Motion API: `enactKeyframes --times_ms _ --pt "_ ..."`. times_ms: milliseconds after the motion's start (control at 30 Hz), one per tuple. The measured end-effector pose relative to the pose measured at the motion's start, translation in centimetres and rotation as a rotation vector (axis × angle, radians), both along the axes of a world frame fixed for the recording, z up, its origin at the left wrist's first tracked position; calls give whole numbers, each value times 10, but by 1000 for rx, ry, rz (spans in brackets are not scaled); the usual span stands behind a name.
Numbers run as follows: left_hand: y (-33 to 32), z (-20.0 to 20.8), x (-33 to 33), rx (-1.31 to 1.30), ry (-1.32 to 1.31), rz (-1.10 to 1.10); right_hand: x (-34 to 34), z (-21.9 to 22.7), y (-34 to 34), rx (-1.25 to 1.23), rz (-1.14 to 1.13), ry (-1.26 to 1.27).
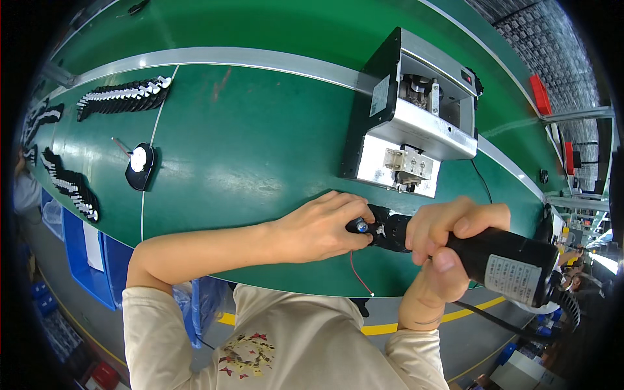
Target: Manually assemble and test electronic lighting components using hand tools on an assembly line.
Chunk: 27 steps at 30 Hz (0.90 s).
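My right hand (448, 227) is wrapped round a black electric screwdriver (504, 257) with a pale label and a cable at its rear. The screwdriver lies nearly level, its front end pointing left toward my left hand. My left hand (322, 227) rests low over the bench, its fingers closed on a small black plastic part (388, 229). A thin red wire (354, 270) with a small white plug hangs down from beside that hand. The screwdriver's tip meets or lies close to the black part; the exact contact is hidden.
A metal screw feeder (416, 123) stands just beyond my hands on the green bench (253, 143). To the left lie a black part with a white disc (139, 159) and rows of black-and-white parts (123, 97). Blue bins (91, 257) stand below the front edge.
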<state>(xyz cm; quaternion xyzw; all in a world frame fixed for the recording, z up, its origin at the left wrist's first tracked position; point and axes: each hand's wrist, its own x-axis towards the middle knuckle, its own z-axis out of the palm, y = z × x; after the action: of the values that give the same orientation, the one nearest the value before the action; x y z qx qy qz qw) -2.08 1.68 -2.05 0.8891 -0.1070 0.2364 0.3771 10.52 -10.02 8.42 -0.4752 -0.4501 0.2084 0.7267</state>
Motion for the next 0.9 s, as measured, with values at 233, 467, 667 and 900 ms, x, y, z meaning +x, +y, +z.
enactKeyframes --times_ms 233,467,667,900 --pt "-2 -1 -2 -7 -8 17 7 -2 -3 -53 155 39" --pt "0 0 1 0 23 -44 30 14 -8 160 225 71" --pt "5 4 0 10 10 -87 46 43 11 224 73 -18" --pt "6 3 0 -36 24 -89 46 35 30 156 27 -17"
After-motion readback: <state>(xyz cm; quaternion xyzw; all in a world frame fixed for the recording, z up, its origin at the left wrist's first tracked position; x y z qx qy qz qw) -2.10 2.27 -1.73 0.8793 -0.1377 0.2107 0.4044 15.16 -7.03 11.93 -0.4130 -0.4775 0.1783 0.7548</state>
